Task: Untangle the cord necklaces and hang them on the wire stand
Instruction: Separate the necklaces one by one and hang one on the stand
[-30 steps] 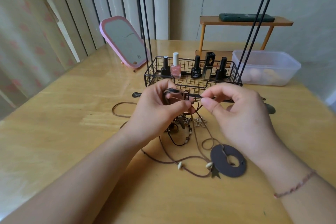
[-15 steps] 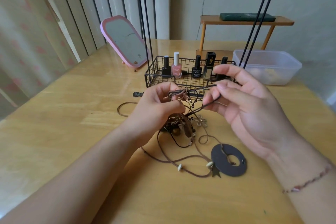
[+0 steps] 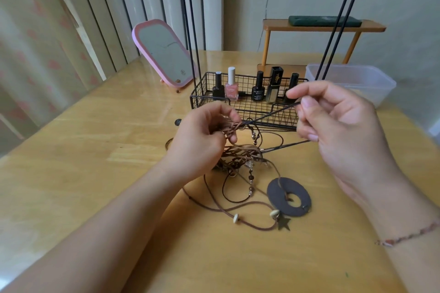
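A tangle of brown and black cord necklaces (image 3: 240,157) lies on the wooden table, with beads, a dark ring pendant (image 3: 289,196) and a star charm (image 3: 283,222) spread toward me. My left hand (image 3: 202,140) grips the knotted brown cords just above the pile. My right hand (image 3: 333,123) pinches a black cord (image 3: 271,114) between thumb and forefinger, drawn taut up and to the right from the knot. The black wire stand (image 3: 247,112) rises behind, its basket base just beyond my hands and its hooks at the top edge.
Several nail polish bottles (image 3: 232,88) stand in the stand's basket. A pink mirror (image 3: 164,52) leans at the back left. A clear plastic tub (image 3: 352,81) sits at the right, with a small wooden shelf (image 3: 323,28) behind it.
My right hand has moved right and up, drawing the black cord out taut from the knot. My left hand has stayed on the brown cords.
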Demonstrator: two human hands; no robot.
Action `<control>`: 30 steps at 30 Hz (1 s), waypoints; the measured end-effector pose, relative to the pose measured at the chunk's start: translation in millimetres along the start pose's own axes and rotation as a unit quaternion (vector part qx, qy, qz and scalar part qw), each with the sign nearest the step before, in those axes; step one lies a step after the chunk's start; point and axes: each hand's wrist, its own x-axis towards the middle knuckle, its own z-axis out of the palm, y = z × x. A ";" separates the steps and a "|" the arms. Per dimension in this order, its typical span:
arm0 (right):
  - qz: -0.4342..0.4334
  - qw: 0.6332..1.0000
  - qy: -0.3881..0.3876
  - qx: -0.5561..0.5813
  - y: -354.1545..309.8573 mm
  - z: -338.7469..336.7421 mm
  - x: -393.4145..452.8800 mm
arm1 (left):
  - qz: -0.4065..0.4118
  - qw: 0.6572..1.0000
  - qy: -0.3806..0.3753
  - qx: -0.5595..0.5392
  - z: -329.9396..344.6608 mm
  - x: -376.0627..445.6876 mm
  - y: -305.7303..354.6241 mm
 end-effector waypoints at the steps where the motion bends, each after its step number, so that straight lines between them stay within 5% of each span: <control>1: 0.003 1.000 0.011 -0.001 0.3 -1.1 0.4 | -0.009 1.000 -0.002 -0.010 -0.7 -0.3 1.9; 8: 0.099 0.984 -0.012 0.148 0.0 0.3 1.8 | -0.092 0.971 -0.143 -0.168 0.8 -4.4 8.6; 15: 0.126 0.886 -0.096 0.436 0.1 8.0 3.4 | 0.062 0.982 -0.171 0.048 20.9 -12.1 4.0; 21: 0.126 0.825 -0.087 0.545 2.6 1.4 9.0 | 0.026 0.982 -0.184 -0.032 15.1 -6.3 2.7; 23: 0.133 0.829 -0.074 0.537 0.7 -5.0 11.7 | 0.021 0.982 -0.177 -0.069 14.0 -6.4 3.2; 30: 0.147 0.942 -0.044 0.299 -3.0 -16.2 11.6 | 0.030 0.980 -0.150 -0.124 12.6 -5.3 1.5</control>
